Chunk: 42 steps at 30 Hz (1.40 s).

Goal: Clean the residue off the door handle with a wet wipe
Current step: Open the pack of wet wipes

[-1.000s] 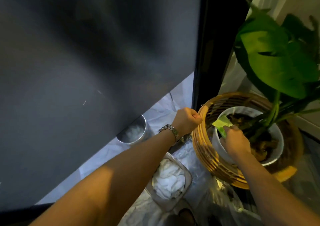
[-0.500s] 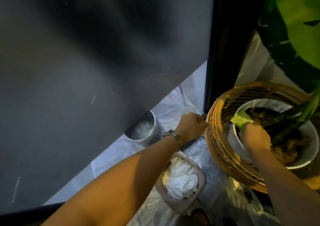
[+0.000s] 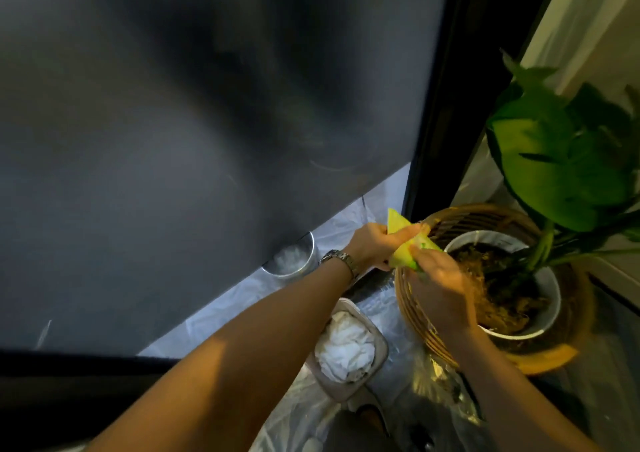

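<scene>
You are clamping the fingers of your left hand [image 3: 372,245] and right hand [image 3: 440,278] on the yellow-green wipe [image 3: 403,252] just left of the basket [image 3: 485,211], so the door handle, not showing here, is probably awaiting all its wiping.

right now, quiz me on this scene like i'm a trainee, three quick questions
1. Multiple choice: what do the left hand and the right hand hold between them? A a spray bottle, B a yellow-green wipe, C a scrubbing brush.
2. True or false: the white pot stands inside the wicker basket.
3. Fill in: the watch is on the ___ wrist.
Key: 1 B; 2 true; 3 left.
</scene>
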{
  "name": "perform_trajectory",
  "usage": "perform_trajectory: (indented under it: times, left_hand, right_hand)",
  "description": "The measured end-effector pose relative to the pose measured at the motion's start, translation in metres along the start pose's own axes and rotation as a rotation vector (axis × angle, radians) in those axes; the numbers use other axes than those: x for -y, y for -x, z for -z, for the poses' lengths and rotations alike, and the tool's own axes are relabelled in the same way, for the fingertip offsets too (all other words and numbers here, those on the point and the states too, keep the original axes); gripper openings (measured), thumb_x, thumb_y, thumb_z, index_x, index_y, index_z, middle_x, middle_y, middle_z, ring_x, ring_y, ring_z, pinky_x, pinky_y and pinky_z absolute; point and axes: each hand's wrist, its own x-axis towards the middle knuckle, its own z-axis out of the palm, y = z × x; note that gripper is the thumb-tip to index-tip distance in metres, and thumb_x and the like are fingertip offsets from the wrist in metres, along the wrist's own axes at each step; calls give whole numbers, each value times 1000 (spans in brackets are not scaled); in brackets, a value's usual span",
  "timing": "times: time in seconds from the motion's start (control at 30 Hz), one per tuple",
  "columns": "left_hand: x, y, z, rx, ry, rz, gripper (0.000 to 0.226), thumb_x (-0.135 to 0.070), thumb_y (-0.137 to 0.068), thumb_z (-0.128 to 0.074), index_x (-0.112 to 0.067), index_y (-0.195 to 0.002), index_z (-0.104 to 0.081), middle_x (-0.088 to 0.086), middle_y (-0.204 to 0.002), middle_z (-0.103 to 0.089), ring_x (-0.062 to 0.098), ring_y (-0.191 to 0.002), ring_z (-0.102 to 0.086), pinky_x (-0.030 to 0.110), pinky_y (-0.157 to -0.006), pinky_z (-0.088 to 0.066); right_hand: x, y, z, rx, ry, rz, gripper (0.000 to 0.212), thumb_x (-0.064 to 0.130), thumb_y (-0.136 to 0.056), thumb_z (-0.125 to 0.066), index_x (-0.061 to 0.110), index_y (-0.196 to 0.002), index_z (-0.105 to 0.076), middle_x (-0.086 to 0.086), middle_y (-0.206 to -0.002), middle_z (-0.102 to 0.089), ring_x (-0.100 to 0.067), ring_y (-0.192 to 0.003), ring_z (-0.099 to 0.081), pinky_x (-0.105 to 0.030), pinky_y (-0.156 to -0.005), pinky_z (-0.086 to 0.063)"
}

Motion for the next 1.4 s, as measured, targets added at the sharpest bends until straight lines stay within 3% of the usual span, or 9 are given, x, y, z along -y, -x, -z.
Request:
perform_trajectory:
  times: [0.1, 0.2, 0.33, 0.47, 0.57, 0.8, 0.97, 1.2, 1.4]
  left_hand:
    - [-13, 36, 28, -177, 71, 0, 47, -44, -73, -71, -1, -91, -68, 17, -97, -69, 27, -94, -65, 46, -87, -53]
    - [-18, 57, 56, -280, 173, -16, 48, -46, -64, -68, -6, -91, -69, 17, -100, -69, 28, -96, -64, 49, -89, -51]
    - [-45, 109, 89, -353, 216, -118, 17, -26, -81, -67, -10, -82, -68, 15, -92, -69, 23, -83, -62, 44, -85, -53]
    - [-67, 146, 108, -470, 127, -212, 24, -26, -88, -59, -4, -94, -67, 11, -89, -67, 19, -80, -59, 32, -76, -48]
    - [-72, 164, 122, -550, 123, -289, 23, -24, -88, -59, -3, -90, -68, 12, -85, -68, 20, -78, -58, 36, -77, -49]
    - [-68, 183, 155, -642, 272, -339, 19, -20, -87, -61, -3, -84, -69, 7, -76, -62, 15, -72, -54, 34, -70, -48]
    - [-75, 184, 161, -502, 359, -320, 12, -18, -88, -59, -13, -81, -67, 13, -88, -67, 23, -83, -62, 46, -84, -52]
    - [-71, 190, 159, -574, -228, -379, 58, -19, -83, -65, -12, -133, -34, 12, -133, -40, 27, -122, -40, 35, -99, -35]
    - [-77, 187, 155, -555, -808, -732, 22, -26, -92, -51, -12, -105, -62, 6, -118, -53, 21, -107, -48, 38, -93, -38]
  right_hand:
    - [60, -12, 37, 146, -100, -26, 44, 20, -70, -56, -3, -107, -65, -22, -104, -68, -35, -98, -64, -34, -86, -48]
    - [99, -22, 59, 142, -219, -76, 49, 23, -71, -53, 1, -113, -63, -19, -115, -65, -32, -109, -58, -36, -96, -43]
    - [155, -38, 87, -77, -496, -394, 26, 21, -77, -64, 7, -99, -70, -11, -100, -71, -26, -93, -64, -32, -83, -47]
    - [195, -52, 99, -238, -640, -539, 14, 14, -76, -71, 7, -86, -64, -4, -78, -64, -20, -74, -60, -10, -55, -40]
    - [208, -59, 106, -312, -699, -555, 18, 10, -76, -71, 7, -89, -59, -4, -74, -60, -18, -69, -56, -2, -52, -39]
    - [201, -84, 137, -316, -644, -481, 16, 14, -84, -60, 2, -87, -69, -6, -74, -61, -19, -72, -54, -25, -63, -37]
    - [197, -95, 140, -124, -838, -561, 17, 19, -94, -45, 13, -82, -54, 0, -70, -51, -10, -61, -45, -23, -54, -37]
    - [203, -91, 128, -22, -725, -593, 30, 22, -96, -35, 3, -105, -56, -16, -97, -58, -26, -87, -53, -39, -77, -43]
    - [214, -92, 135, -67, -606, -468, 30, 22, -99, -31, 1, -98, -52, -10, -85, -53, -21, -78, -50, -29, -61, -37]
